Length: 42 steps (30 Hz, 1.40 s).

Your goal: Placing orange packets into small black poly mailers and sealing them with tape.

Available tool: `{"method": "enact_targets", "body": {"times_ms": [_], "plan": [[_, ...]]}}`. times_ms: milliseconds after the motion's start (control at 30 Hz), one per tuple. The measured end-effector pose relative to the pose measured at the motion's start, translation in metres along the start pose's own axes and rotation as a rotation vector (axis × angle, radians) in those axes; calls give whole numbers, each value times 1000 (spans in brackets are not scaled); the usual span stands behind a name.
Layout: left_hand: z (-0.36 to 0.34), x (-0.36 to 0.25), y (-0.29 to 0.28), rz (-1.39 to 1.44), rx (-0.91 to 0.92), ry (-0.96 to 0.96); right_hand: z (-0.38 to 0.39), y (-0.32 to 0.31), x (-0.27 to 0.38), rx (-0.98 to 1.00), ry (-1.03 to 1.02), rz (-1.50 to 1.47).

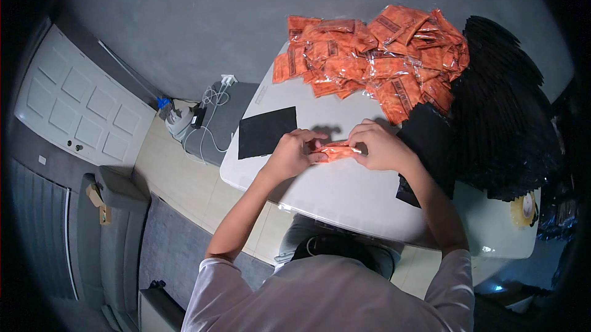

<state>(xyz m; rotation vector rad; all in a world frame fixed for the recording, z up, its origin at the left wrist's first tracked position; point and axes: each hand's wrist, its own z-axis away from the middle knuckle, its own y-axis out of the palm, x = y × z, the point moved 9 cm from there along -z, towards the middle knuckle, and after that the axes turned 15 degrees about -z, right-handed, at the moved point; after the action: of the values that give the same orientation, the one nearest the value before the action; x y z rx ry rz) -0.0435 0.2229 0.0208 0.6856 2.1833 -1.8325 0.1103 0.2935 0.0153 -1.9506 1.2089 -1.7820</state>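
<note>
White table [345,206]: orange packets [385,55], black sheets [268,132], tape roll [525,207].

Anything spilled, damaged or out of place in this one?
Nothing appears spilled or visibly damaged. The oddest spot is the tangle of white cables, looped untidily left of the white table. The orange packets are heaped haphazardly, overlapping at different angles.

Dim light, bowed edges, blackened corners
</note>
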Motion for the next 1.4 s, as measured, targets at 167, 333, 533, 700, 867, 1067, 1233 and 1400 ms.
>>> {"method": "enact_targets", "body": {"times_ms": [167,333,533,700,867,1067,1233,1400], "plan": [[11,20,8,235,-128,-156,0,-3,-6,-165,-92,-220],[24,43,-17,52,-387,-339,-3,-3,-17,-126,82,-278],[20,56,-22,-574,-358,-381,5,-59,23,-374,13,-190],[17,64,-19,-614,-330,-430,7,-51,-3,-313,120,-140],[16,75,-13,-603,-305,-426,14,-52,-22,-311,210,-100],[18,80,-9,-562,-377,-383,17,-50,-42,-251,271,-93],[15,86,0,-530,-320,-363,18,-50,-41,-227,277,-91],[18,88,1,-469,-399,-324,17,-51,-36,-248,261,-97]]}}
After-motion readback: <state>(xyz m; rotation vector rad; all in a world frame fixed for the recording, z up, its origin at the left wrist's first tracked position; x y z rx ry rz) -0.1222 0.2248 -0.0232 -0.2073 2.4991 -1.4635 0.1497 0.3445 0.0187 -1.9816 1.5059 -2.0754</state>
